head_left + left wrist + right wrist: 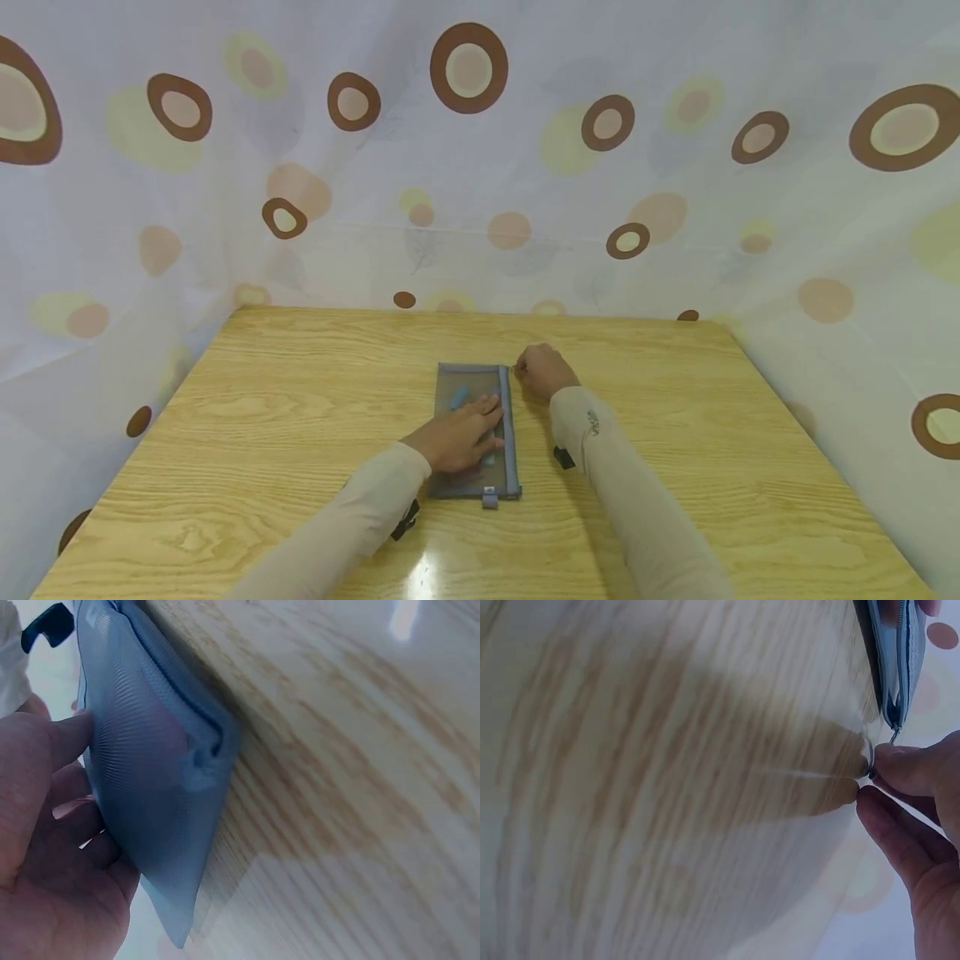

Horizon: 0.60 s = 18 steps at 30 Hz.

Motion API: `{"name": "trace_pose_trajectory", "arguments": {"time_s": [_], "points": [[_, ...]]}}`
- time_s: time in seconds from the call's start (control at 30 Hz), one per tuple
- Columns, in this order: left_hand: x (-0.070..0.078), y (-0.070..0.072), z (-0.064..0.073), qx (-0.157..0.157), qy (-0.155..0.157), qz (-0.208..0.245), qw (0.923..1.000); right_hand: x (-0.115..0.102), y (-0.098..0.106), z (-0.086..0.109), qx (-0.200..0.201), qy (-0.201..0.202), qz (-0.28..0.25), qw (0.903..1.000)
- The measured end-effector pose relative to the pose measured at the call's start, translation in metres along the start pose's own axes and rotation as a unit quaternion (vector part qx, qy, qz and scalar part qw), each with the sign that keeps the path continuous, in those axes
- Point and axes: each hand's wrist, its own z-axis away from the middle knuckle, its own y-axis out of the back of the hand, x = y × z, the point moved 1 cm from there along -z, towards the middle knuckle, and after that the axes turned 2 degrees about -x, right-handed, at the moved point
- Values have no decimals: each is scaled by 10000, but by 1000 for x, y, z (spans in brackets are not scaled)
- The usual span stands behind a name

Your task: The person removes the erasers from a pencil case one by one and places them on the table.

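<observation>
Grey mesh pouch [448, 385], inset from worktop [300, 392] far edge, left hand [459, 437], I see, lies fingers extended on it, right hand [546, 372] pinches zip pull [894, 736]

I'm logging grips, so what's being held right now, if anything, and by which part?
The right hand pinches the mesh pouch by its zipper pull; the left hand rests on the pouch.

the pouch [483, 382] is grey-blue, the item inside [460, 397] perhaps blue, the table [300, 400] yellow-grained.
</observation>
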Motion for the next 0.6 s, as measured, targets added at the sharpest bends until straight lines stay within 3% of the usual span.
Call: {"name": "trace_pose_trajectory", "arguments": {"time_s": [0.23,0.47,0.6], "points": [[7,15,-4,6,-31,-349,9994,10,7,13,465,142,-521,9975],[19,36,-18,1111,-197,-445,9926,16,22,28,839,402,-840,9921],[27,34,-23,1618,76,-508,9855,19,29,37,1024,490,-949,9890]]}}
